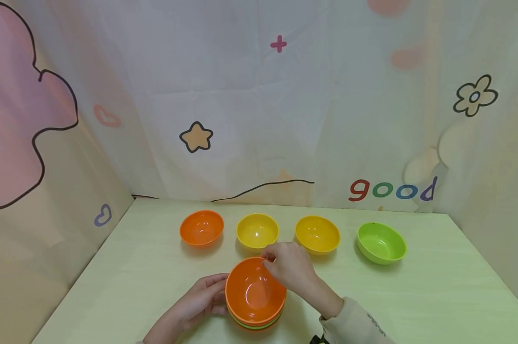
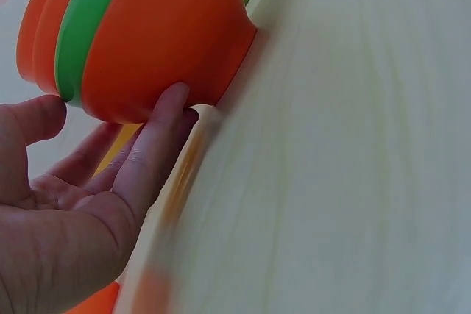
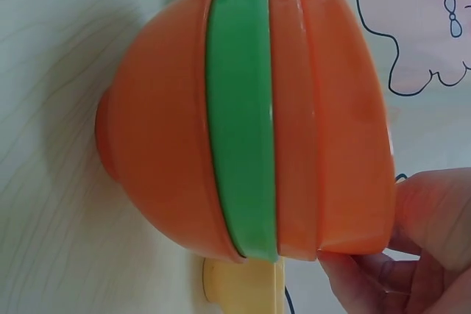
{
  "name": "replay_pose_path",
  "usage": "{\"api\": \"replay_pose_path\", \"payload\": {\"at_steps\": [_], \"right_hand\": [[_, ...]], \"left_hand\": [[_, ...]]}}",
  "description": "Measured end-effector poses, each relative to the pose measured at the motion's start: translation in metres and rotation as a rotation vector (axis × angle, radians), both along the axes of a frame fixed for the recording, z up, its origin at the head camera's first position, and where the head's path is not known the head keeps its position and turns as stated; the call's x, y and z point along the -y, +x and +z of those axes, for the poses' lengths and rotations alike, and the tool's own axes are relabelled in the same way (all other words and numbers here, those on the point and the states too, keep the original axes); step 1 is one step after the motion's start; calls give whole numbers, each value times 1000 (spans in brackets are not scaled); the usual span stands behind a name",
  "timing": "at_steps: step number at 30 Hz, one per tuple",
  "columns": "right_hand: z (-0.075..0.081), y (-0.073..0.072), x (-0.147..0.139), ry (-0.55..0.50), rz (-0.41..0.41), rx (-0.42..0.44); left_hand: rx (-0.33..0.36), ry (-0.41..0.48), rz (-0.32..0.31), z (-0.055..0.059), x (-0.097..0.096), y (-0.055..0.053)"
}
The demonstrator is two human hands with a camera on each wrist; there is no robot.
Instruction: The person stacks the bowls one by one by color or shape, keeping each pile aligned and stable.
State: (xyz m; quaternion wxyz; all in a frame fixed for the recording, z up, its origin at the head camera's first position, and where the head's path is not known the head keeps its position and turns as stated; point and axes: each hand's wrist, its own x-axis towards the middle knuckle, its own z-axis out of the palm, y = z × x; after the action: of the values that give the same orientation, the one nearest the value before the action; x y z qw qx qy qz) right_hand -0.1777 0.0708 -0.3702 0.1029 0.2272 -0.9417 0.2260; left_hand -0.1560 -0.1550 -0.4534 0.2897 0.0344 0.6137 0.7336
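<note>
A stack of nested bowls stands on the near middle of the table. At its base is an orange bowl [image 3: 165, 130], then a green bowl [image 3: 243, 119], then another orange bowl [image 3: 293, 123]. The top orange bowl [image 1: 257, 294] sits tilted and partly raised above the others. My right hand [image 1: 294, 268] pinches its far right rim between thumb and fingers. On the stack's left side, my left hand [image 1: 202, 300] rests its extended fingers against the bottom bowl, thumb tip at the green bowl's rim in the left wrist view.
Behind the stack, a row of single bowls runs across the table [image 1: 439, 286]: an orange bowl [image 1: 202, 229], a yellow bowl [image 1: 258, 231], a second yellow bowl [image 1: 317, 234] and a light green bowl [image 1: 381, 243]. A printed cloth [image 1: 241, 95] hangs behind the table's far edge.
</note>
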Motion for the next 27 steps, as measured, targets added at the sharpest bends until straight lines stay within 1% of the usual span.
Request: {"api": "replay_pose_path", "payload": {"at_steps": [11, 17, 27], "right_hand": [[-5, -2, 2, 26, -15, 15], [-7, -2, 2, 14, -25, 7], [-9, -2, 4, 15, -44, 47]], "left_hand": [[4, -15, -4, 0, 0, -1], [5, -16, -2, -1, 1, -2], [15, -29, 4, 0, 1, -2]]}}
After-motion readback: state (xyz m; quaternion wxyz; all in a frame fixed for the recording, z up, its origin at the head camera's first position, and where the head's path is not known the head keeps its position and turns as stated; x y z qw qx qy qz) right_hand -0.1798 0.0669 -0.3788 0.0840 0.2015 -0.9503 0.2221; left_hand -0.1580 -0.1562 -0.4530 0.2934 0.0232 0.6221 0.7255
